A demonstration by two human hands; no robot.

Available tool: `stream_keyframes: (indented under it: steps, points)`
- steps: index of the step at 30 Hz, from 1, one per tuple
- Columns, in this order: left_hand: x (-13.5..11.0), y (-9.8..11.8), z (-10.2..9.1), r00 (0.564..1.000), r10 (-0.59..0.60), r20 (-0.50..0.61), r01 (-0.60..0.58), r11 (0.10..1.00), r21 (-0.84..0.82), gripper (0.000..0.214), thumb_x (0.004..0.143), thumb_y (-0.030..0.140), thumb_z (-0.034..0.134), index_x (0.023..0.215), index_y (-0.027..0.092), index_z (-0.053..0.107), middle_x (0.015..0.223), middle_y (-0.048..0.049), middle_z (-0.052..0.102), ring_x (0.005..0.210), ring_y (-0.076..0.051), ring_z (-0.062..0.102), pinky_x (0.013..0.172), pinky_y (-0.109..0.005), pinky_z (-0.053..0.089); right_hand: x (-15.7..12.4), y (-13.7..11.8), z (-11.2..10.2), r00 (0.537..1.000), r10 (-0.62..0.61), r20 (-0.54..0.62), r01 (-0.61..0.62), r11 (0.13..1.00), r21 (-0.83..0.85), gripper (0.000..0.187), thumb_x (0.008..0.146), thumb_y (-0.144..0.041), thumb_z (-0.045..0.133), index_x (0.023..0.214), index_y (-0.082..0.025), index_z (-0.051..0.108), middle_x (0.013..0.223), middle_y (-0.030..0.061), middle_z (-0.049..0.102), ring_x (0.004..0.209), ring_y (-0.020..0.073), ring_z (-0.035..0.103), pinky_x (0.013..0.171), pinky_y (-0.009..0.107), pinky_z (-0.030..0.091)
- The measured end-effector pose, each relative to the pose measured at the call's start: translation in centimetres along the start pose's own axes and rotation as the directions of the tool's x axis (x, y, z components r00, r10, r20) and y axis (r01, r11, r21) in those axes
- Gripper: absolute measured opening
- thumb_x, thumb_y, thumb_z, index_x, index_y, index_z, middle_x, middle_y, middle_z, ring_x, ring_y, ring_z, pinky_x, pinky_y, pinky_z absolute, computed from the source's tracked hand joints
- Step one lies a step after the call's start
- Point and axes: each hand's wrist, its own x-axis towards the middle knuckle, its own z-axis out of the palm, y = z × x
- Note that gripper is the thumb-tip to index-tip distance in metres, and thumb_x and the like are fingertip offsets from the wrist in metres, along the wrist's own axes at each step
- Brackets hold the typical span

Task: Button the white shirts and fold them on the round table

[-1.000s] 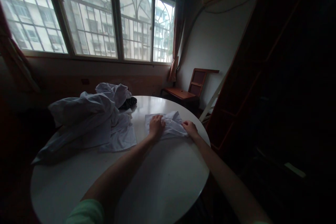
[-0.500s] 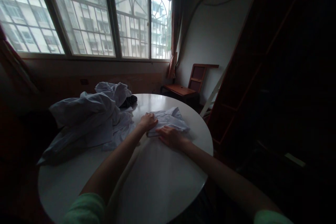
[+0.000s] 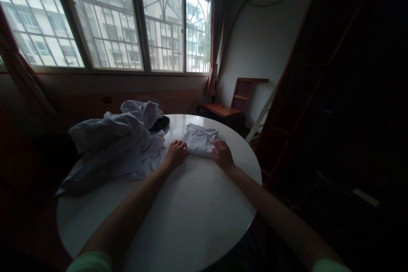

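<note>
A white collared shirt (image 3: 200, 139), folded into a compact bundle, lies on the round white table (image 3: 191, 204) with its collar on the far side. At its near left corner is my left hand (image 3: 177, 153), fingers curled in against the edge. My right hand (image 3: 222, 154) holds the right edge, with fingertips on the cloth and thumb near the front fold. Both thumbs are partly hidden or dim.
To the left, a large heap of crumpled white clothes (image 3: 111, 140) spreads over the table, with a dark bundled cloth (image 3: 160, 123) at its back. A wooden chair (image 3: 223, 109) stands beyond the table. A dark wooden cabinet (image 3: 287, 136) is on the right.
The folded shirt has been turned and squared up, so its collar now faces away. My hands have moved apart to its two sides, the right one to the right.
</note>
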Motion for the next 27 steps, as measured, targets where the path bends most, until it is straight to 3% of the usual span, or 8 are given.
stream_keyframes:
  steps: [3, 5, 8, 11, 17, 21, 24, 27]
  points:
    - [0.1, -0.1, 0.5, 1.000, -0.011, -0.007, 0.010, 1.000, -0.010, 0.031, 0.082, 0.026, 0.045, 0.112, 0.019, 0.051, 0.118, -0.0093, 0.052, 0.109, -0.021, 0.045, 0.092, -0.035, 0.034, -0.6, -1.0, 0.4, 0.964, -0.246, 0.104, 0.231, 0.963, 0.142, 0.040, 0.079, -0.022, 0.050, 0.118, -0.018, 0.051, 0.124, 0.0095, 0.049, 0.114, 0.0222, 0.042, 0.096, 0.037, 0.034]
    - [0.2, -0.2, 0.6, 0.994, -0.096, 0.045, 0.097, 0.995, -0.021, 0.035, 0.086, 0.031, 0.037, 0.117, 0.018, 0.047, 0.123, -0.0097, 0.050, 0.112, -0.022, 0.045, 0.092, -0.035, 0.035, -0.7, -1.3, 0.8, 0.942, -0.277, 0.188, 0.241, 0.951, 0.193, 0.043, 0.081, -0.023, 0.048, 0.123, -0.021, 0.047, 0.127, 0.0075, 0.048, 0.118, 0.0208, 0.040, 0.098, 0.038, 0.032]
    - [0.3, -0.2, 0.4, 0.971, -0.209, 0.114, 0.212, 0.977, -0.017, 0.038, 0.089, 0.037, 0.029, 0.112, 0.016, 0.050, 0.115, -0.0117, 0.056, 0.107, -0.023, 0.049, 0.087, -0.036, 0.038, -0.6, -0.8, 1.2, 0.958, -0.148, 0.244, 0.099, 0.974, 0.203, 0.042, 0.085, -0.024, 0.043, 0.126, -0.019, 0.045, 0.128, 0.0091, 0.048, 0.120, 0.0198, 0.040, 0.099, 0.036, 0.032]
    - [0.3, -0.1, -0.2, 0.976, -0.184, 0.113, 0.187, 0.982, -0.012, 0.036, 0.088, 0.037, 0.030, 0.101, 0.015, 0.056, 0.105, -0.0117, 0.060, 0.098, -0.022, 0.053, 0.082, -0.032, 0.039, -0.1, -0.1, 1.3, 0.964, -0.053, 0.259, -0.004, 0.976, 0.216, 0.040, 0.087, -0.034, 0.040, 0.121, -0.014, 0.050, 0.126, 0.0123, 0.050, 0.119, 0.0208, 0.041, 0.097, 0.033, 0.033]
    - [0.1, 0.6, -1.1, 0.985, -0.129, 0.112, 0.135, 0.990, -0.045, 0.045, 0.088, 0.039, 0.027, 0.075, 0.015, 0.063, 0.080, -0.0108, 0.064, 0.076, -0.018, 0.058, 0.068, -0.026, 0.037, 1.2, 0.7, 0.4, 0.959, 0.245, 0.140, -0.268, 0.948, 0.173, 0.037, 0.087, -0.037, 0.037, 0.074, -0.016, 0.065, 0.080, 0.0083, 0.067, 0.079, 0.0174, 0.060, 0.073, 0.025, 0.041]
    - [0.2, 1.4, -0.9, 0.961, -0.226, 0.161, 0.246, 0.962, -0.119, 0.055, 0.088, 0.044, 0.023, 0.060, 0.016, 0.061, 0.062, -0.0078, 0.062, 0.063, -0.016, 0.057, 0.058, -0.025, 0.033, 1.3, 2.0, 0.2, 0.851, 0.486, 0.197, -0.523, 0.761, 0.384, 0.044, 0.083, -0.035, 0.037, 0.047, -0.017, 0.053, 0.047, 0.0030, 0.056, 0.048, 0.0121, 0.053, 0.057, 0.022, 0.040]
    - [0.3, 1.6, -0.6, 0.951, -0.284, 0.121, 0.298, 0.946, -0.124, 0.042, 0.085, 0.042, 0.034, 0.065, 0.017, 0.061, 0.068, -0.0069, 0.063, 0.066, -0.017, 0.057, 0.058, -0.025, 0.034, 1.5, 3.0, 0.5, 0.758, 0.592, 0.276, -0.620, 0.520, 0.588, 0.038, 0.080, -0.041, 0.041, 0.053, -0.017, 0.051, 0.044, 0.0000, 0.051, 0.039, 0.0097, 0.046, 0.044, 0.021, 0.037]
    - [0.5, 1.4, -0.1, 0.936, -0.351, 0.023, 0.349, 0.921, -0.173, 0.026, 0.080, 0.038, 0.045, 0.083, 0.016, 0.059, 0.080, -0.0069, 0.063, 0.074, -0.018, 0.057, 0.062, -0.025, 0.037, 2.5, 3.7, 0.8, 0.683, 0.649, 0.335, -0.675, 0.386, 0.629, 0.033, 0.074, -0.047, 0.050, 0.060, -0.017, 0.053, 0.045, -0.0009, 0.051, 0.039, 0.0087, 0.044, 0.038, 0.019, 0.032]
